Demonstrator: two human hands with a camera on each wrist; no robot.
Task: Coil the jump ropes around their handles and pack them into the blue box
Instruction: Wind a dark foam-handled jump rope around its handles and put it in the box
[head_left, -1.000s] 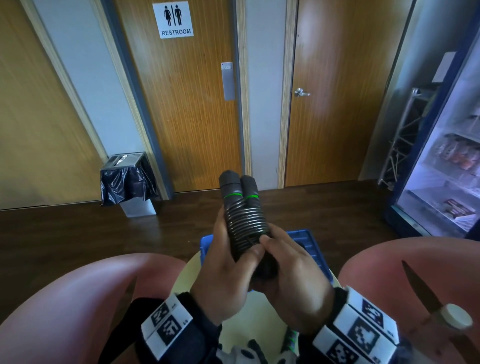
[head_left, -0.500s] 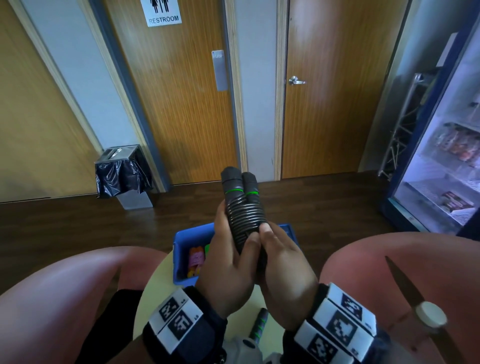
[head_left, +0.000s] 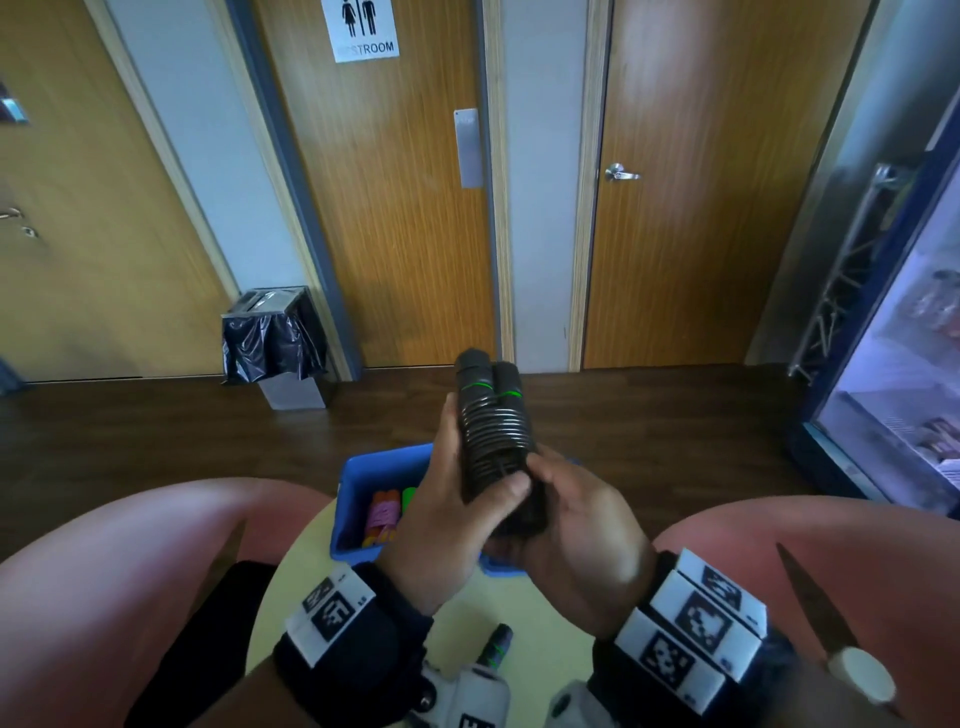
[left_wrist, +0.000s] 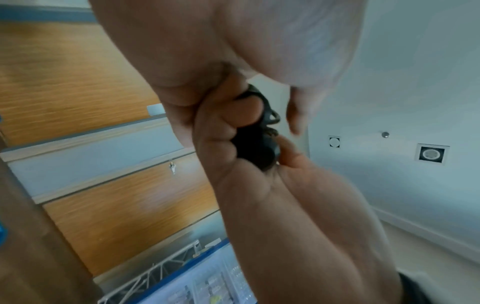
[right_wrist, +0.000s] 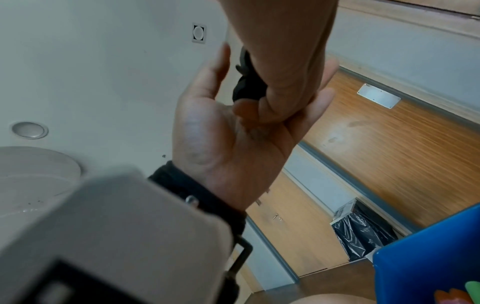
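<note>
A black jump rope (head_left: 491, 431) is coiled tightly round its two handles, which have green rings, and stands upright above the blue box (head_left: 358, 483). My left hand (head_left: 467, 488) grips the bundle from the left, thumb laid across the lowest coils. My right hand (head_left: 563, 501) wraps the bottom of the handles from the right. In the left wrist view the right hand's fingers (left_wrist: 221, 131) curl round the black handle ends (left_wrist: 255, 148). The right wrist view shows the rope (right_wrist: 249, 86) between both hands. A pink-orange rope (head_left: 383, 514) and a green one lie in the box.
The box sits at the far side of a small round yellow table (head_left: 545, 623), where another black handle (head_left: 496, 644) lies near me. Pink rounded chair backs (head_left: 130, 597) flank the table. A lined bin (head_left: 275, 343), wooden doors and a glass-front fridge (head_left: 904, 389) stand beyond.
The view tilted down, so more of the box and table shows. My left thumb slid across the lowest coils and my right thumb came off the front. The bundle stays upright.
</note>
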